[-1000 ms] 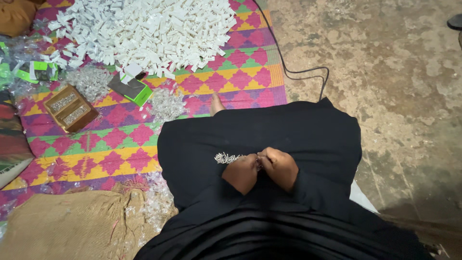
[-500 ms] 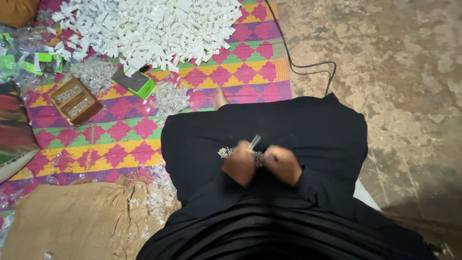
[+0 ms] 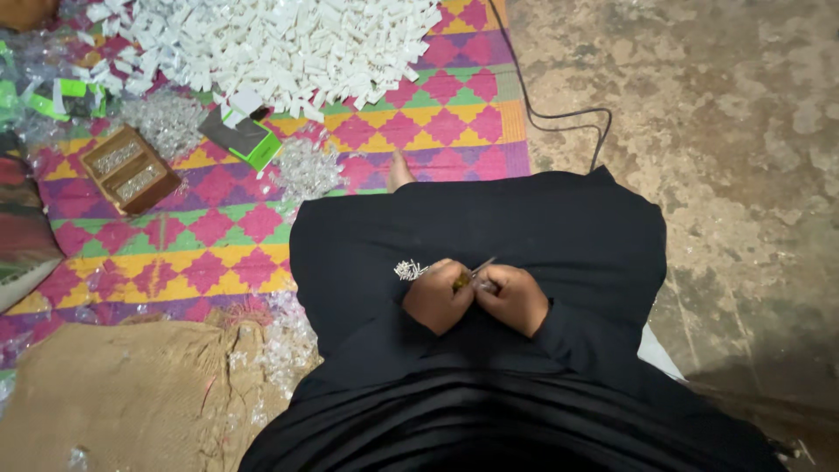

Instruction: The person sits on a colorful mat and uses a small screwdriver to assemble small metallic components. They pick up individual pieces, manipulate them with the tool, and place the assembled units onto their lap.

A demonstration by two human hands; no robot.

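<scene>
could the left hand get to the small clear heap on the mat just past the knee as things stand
Probably yes. The left hand sits on the black lap and the clear heap lies on the patterned mat ahead and to the left, with only bare cloth and mat between. But that hand is closed on a small silvery piece.

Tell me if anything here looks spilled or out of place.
Small clear shiny pieces lie strewn loose across the colourful woven mat and onto the brown sackcloth, outside the open brown wooden box.

Far up-left of the hands, a green-and-white box lies beside an open brown tray-box
</scene>
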